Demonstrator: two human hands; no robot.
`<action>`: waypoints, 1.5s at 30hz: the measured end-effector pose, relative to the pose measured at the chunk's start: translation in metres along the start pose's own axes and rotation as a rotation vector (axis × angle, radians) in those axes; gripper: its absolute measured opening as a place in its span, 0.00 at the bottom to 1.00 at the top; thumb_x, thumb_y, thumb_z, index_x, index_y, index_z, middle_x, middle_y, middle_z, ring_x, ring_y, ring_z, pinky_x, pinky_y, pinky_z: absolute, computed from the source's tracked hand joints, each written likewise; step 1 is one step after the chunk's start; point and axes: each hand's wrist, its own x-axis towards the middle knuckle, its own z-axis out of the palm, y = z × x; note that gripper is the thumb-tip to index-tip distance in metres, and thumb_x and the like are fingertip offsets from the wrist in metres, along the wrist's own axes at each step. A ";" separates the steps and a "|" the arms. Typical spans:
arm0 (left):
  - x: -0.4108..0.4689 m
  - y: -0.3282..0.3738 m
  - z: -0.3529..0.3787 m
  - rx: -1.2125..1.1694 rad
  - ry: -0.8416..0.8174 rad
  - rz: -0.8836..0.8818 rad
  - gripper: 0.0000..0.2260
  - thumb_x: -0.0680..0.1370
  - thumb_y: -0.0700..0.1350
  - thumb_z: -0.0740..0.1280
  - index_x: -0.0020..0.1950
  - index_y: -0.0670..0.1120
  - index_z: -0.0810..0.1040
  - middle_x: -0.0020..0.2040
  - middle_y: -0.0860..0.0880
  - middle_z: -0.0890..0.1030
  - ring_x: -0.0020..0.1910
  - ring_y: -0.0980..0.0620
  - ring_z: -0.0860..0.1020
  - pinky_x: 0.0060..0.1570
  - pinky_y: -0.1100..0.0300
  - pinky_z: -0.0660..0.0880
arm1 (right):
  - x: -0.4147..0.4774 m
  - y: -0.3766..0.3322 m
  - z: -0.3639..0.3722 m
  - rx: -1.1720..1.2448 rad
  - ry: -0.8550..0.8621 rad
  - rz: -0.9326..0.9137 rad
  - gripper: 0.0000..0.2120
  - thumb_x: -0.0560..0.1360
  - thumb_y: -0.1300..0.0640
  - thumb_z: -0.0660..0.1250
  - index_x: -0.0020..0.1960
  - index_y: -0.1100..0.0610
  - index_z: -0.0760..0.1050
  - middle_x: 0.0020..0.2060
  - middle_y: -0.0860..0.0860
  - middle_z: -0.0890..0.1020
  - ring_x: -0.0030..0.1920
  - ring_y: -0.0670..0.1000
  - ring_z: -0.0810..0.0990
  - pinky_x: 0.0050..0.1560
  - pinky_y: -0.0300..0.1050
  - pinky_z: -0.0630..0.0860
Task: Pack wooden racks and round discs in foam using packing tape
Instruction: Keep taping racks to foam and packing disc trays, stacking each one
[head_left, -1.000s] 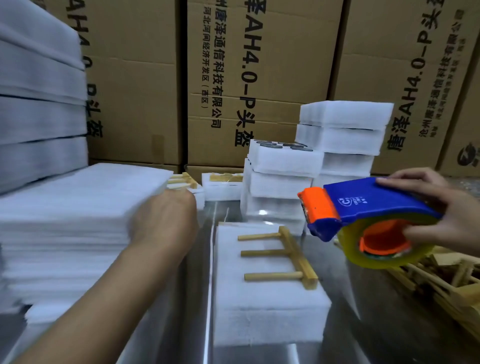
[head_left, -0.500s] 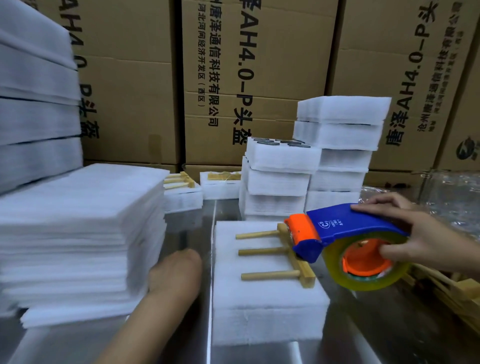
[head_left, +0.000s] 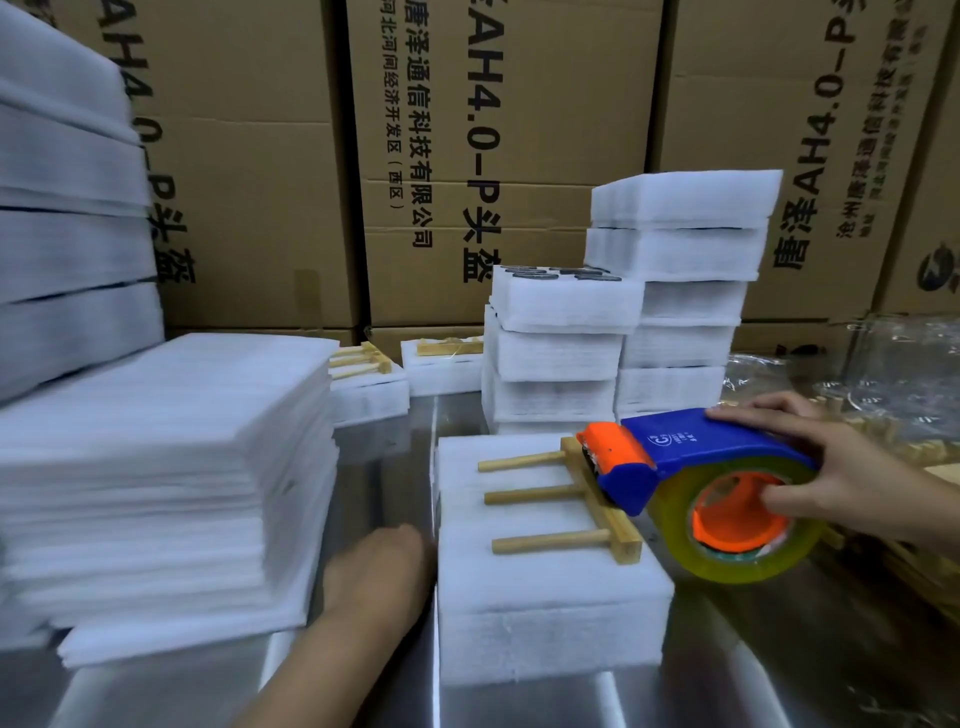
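A pale three-pegged wooden rack (head_left: 540, 495), judged light, stiff and best held by its base bar, is laid on a white foam block (head_left: 540, 587) on the steel counter (head_left: 753, 665); the grip of the right hand (head_left: 852, 467) is closed on a blue-and-orange tape dispenser (head_left: 696, 452), while that of the left hand (head_left: 376, 566) cannot be told.

Pale three-pegged wooden rack (head_left: 563, 496): bare, matt. White foam block (head_left: 545, 608) beneath: soft, finely textured. Blue-and-orange plastic tape dispenser (head_left: 691, 457): smooth; its yellowish clear tape roll (head_left: 748, 566) glossy. Grey metal tabletop (head_left: 779, 660): brushed, reflective. Brown printed cardboard cartons (head_left: 493, 130): matt.
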 end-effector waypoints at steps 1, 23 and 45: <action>0.000 0.001 0.002 0.040 0.023 0.002 0.11 0.78 0.44 0.55 0.56 0.48 0.75 0.58 0.49 0.78 0.57 0.48 0.77 0.46 0.58 0.69 | 0.000 -0.001 0.000 0.008 0.000 0.001 0.38 0.66 0.67 0.74 0.59 0.27 0.71 0.56 0.34 0.66 0.54 0.37 0.72 0.44 0.32 0.76; 0.002 0.019 -0.069 -0.476 0.535 0.120 0.11 0.77 0.38 0.58 0.51 0.51 0.76 0.53 0.49 0.80 0.51 0.48 0.77 0.45 0.59 0.71 | -0.006 0.003 0.014 0.119 0.007 0.057 0.38 0.68 0.69 0.73 0.58 0.26 0.71 0.58 0.36 0.67 0.58 0.43 0.73 0.48 0.36 0.78; 0.008 0.115 -0.035 -0.398 -0.133 0.412 0.43 0.72 0.70 0.57 0.78 0.49 0.45 0.77 0.52 0.34 0.76 0.53 0.39 0.72 0.59 0.43 | -0.007 -0.014 -0.008 0.081 -0.112 0.047 0.38 0.70 0.64 0.73 0.61 0.24 0.66 0.57 0.39 0.65 0.54 0.44 0.76 0.48 0.47 0.80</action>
